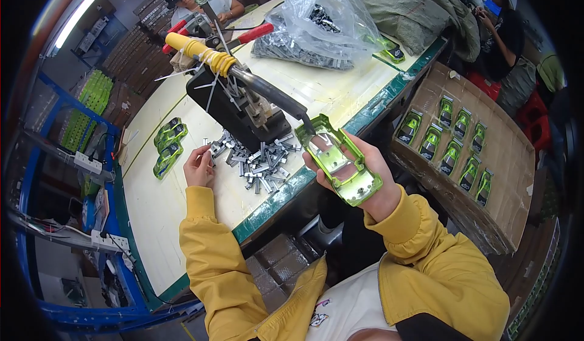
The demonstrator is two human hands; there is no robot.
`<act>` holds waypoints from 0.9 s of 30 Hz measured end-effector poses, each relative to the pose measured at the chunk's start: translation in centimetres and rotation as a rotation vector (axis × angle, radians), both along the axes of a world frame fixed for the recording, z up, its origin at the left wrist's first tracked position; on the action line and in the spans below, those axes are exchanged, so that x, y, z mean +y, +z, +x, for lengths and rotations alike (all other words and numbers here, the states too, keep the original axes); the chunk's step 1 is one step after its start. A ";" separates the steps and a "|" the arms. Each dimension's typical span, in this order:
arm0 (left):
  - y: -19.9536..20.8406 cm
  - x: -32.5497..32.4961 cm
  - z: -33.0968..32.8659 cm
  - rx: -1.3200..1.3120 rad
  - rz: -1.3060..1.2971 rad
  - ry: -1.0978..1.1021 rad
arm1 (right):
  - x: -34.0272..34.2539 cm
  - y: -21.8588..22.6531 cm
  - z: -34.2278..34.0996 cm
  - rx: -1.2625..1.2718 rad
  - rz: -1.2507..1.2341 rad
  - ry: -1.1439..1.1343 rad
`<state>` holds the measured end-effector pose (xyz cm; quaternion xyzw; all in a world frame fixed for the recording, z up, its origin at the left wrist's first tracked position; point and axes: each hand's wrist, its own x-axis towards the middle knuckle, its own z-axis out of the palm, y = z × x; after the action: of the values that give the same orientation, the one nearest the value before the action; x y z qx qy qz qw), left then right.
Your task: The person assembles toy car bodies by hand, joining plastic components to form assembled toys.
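My right hand [378, 180] is closed around a bright green toy car body shell [342, 161], held tilted over the table's front edge with its hollow underside up. At the left of a heap of small silvery-grey parts [258, 163], my left hand [199, 167] has its fingertips pinched together. A small silvery part [205, 141] shows at those fingertips. Behind the heap stands a black hand-lever press [234, 110]. Its long lever [267, 88], partly wrapped in yellow, reaches toward the car shell. More green car shells [168, 148] lie left of the press.
A clear plastic bag [322, 37] of grey parts sits farther back, beside a grey-green sack [413, 12]. To the right, several green car shells [451, 155] rest on a cardboard box [499, 177]. Blue shelving [118, 268] stands left. Two other people [213, 3] work beyond the table.
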<state>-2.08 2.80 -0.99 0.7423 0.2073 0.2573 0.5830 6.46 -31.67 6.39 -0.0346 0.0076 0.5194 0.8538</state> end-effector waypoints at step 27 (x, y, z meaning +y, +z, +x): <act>-0.4 0.4 0.2 -0.074 0.102 0.048 | -0.6 0.1 0.4 0.064 0.061 0.033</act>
<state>-1.91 3.21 -1.36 0.7557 0.1901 0.3085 0.5455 6.85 -32.30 6.50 0.0081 0.0183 0.5342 0.8451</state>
